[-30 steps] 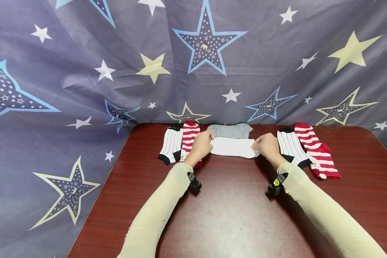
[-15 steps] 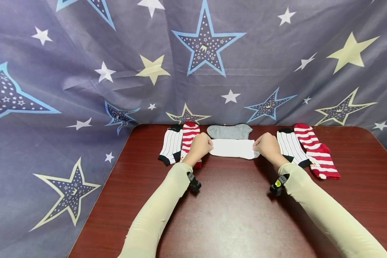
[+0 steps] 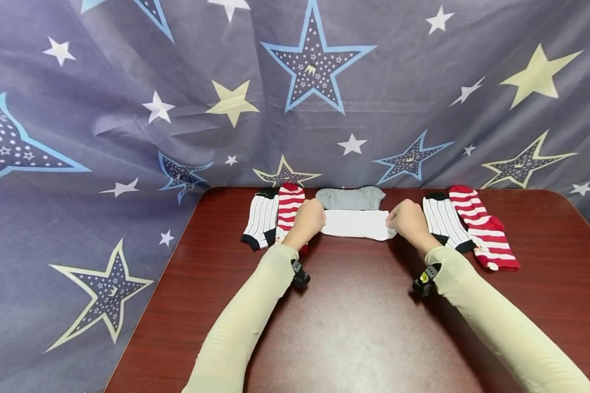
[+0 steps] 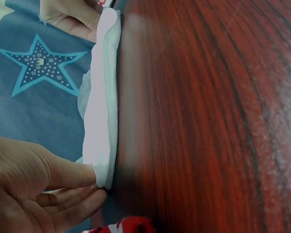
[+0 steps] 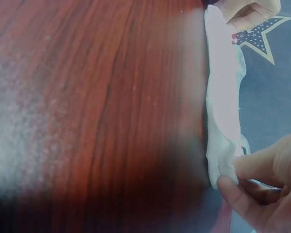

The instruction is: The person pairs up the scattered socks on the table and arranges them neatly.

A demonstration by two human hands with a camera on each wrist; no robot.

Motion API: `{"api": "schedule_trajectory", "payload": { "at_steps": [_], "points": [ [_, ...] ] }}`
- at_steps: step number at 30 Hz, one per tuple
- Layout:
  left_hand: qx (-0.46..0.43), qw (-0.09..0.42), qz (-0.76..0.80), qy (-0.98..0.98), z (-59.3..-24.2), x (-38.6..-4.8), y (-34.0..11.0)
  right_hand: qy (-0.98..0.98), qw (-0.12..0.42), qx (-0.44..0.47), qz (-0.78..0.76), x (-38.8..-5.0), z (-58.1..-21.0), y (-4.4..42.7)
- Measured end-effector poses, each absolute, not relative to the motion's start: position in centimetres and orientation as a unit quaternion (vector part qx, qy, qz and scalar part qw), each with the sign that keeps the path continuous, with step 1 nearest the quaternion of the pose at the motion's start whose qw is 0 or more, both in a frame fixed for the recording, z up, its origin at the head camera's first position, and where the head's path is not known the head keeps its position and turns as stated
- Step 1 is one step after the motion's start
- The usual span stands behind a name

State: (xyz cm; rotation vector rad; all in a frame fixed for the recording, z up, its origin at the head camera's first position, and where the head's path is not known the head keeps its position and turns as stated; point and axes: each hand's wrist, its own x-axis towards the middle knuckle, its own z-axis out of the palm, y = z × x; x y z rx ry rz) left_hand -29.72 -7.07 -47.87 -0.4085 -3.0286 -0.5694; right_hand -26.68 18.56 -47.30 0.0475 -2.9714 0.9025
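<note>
A white sock lies sideways near the back of the table, just in front of a grey sock. My left hand pinches its left end between thumb and fingers, which the left wrist view shows close up on the white cloth. At the other end my right hand pinches the sock; thumb and a finger meet on its edge in the right wrist view, where the sock stretches between both hands. Part of the red-striped sock on the left is hidden behind my left hand.
Left of the hands lies a white sock with black stripes. To the right lie another black-striped sock and a red-and-white striped sock. Behind the brown table hangs a star-patterned cloth.
Both hands keep their hold on the white sock, which stays in nearly the same place. My left hand and wrist have shifted slightly to the right.
</note>
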Motion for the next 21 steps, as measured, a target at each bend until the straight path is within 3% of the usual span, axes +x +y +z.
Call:
{"api": "schedule_trajectory", "payload": {
  "at_steps": [9,21],
  "points": [
    [-0.095,-0.005,-0.207,-0.974,-47.94,-29.95,-7.04,-0.954,0.021,0.028,0.299,-26.61,-47.34,18.75],
    [-0.126,-0.001,-0.221,-0.967,-48.08,-29.33,-7.47,-0.957,0.023,0.038,0.286,-26.48,-47.35,18.61]
  ]
}}
